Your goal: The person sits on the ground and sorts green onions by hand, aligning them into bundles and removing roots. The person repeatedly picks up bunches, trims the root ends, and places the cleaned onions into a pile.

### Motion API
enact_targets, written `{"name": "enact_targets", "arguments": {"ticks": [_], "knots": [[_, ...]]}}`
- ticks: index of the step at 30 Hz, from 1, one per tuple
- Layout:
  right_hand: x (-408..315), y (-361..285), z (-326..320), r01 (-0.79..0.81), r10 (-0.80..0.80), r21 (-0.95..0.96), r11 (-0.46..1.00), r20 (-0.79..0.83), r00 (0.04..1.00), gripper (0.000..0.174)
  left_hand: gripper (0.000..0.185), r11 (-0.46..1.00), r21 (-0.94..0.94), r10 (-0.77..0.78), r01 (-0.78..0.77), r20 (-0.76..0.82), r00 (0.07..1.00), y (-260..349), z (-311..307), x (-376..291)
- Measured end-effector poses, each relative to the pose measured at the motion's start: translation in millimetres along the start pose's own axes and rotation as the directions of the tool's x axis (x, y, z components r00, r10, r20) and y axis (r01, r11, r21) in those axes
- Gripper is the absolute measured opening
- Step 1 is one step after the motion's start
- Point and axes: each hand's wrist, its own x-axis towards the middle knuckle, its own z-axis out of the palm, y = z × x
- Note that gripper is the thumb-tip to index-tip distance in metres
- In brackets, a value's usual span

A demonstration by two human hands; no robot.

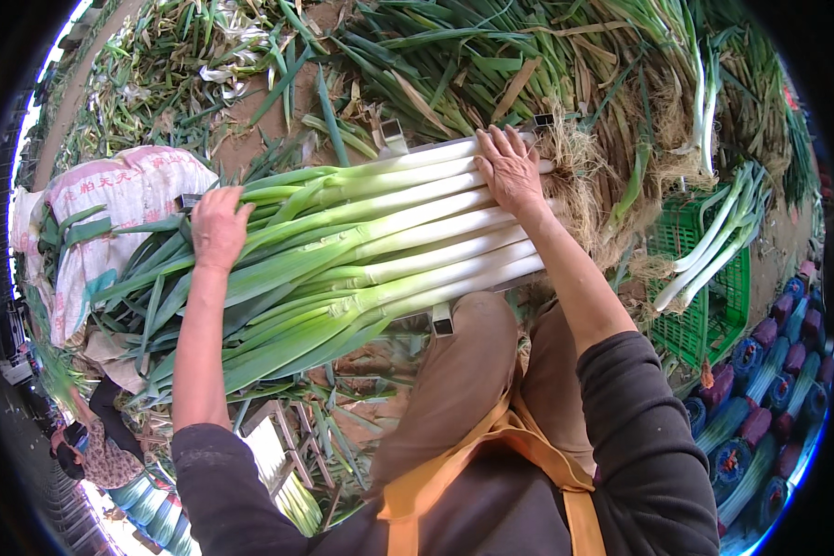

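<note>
Several leeks or large green onions (417,226) lie side by side across a low metal rack (443,321) in front of my knees. Their white shafts point right, where dry hairy roots (575,156) bunch up, and their green leaves (271,340) spread to the left. Flat across the far white shafts, near the root end, rests my right hand (511,170). My left hand (219,226) is at the leaves on the far left side, with its fingers bent and thumb out; its fingertips are hidden, so its grip is unclear.
Beyond the rack lies a large leek heap (472,62). A printed woven sack (125,201) is at the left. On the right, a green plastic crate (712,299) has loose leeks (709,243) across it, near wrapped bundles (750,403). Another person (104,445) is at lower left.
</note>
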Motion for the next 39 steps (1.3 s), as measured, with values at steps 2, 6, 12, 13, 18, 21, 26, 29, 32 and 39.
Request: {"name": "enact_targets", "arguments": {"ticks": [2,6,12,13,18,21,26,29,32,39], "knots": [[-0.7,-0.6,-1.2,0.003,-0.003,0.010,1.000,-0.015,1.000,0.053,0.035,0.987,0.043,-0.155,0.152,0.093,0.983,-0.2,-12.0,-6.1],[-0.4,-3.2,-6.7,-0.007,0.007,0.061,0.998,-0.002,1.000,0.052,0.049,0.901,0.169,-0.433,0.400,0.402,0.807,-20.9,-23.7,-38.0],[0.3,-9.2,-17.2,-0.027,0.025,0.023,0.999,0.069,0.997,0.051,0.051,0.797,-0.373,-0.357,0.475,0.345,0.868,-124.5,53.9,-73.1],[0.8,-8.6,-19.3,-0.029,0.024,0.046,0.999,0.097,0.995,0.052,0.050,0.797,-0.290,-0.428,0.530,0.348,0.834,-138.4,64.3,-74.1],[-1.4,-2.4,-13.5,-0.015,0.012,0.074,0.997,0.039,0.999,0.052,0.041,0.861,-0.067,-0.484,0.505,0.202,0.852,-127.1,27.0,-56.2],[-3.3,3.7,1.8,0.046,-0.037,0.137,0.990,-0.067,0.997,0.049,0.032,0.934,-0.122,-0.342,0.335,-0.042,0.939,-53.6,-10.6,-25.6],[0.1,10.4,20.9,0.051,-0.014,0.216,0.975,-0.172,0.985,0.053,0.043,0.995,-0.048,0.089,-0.083,0.141,0.986,94.2,30.3,-4.5],[-2.5,12.6,10.1,0.071,-0.031,0.313,0.947,-0.133,0.991,0.049,0.044,0.998,0.057,-0.034,0.021,0.236,0.971,116.0,42.6,-14.0],[-21.1,38.3,-19.3,-0.043,0.183,0.823,0.566,-0.074,0.980,0.044,0.041,0.998,-0.034,0.056,-0.051,0.178,0.982,110.3,40.8,-17.9],[-235.5,249.4,-88.5,-0.456,0.702,0.533,0.712,-0.529,0.478,0.012,0.040,0.994,0.101,0.023,-0.032,0.080,0.997,118.9,47.5,-13.0]]}}
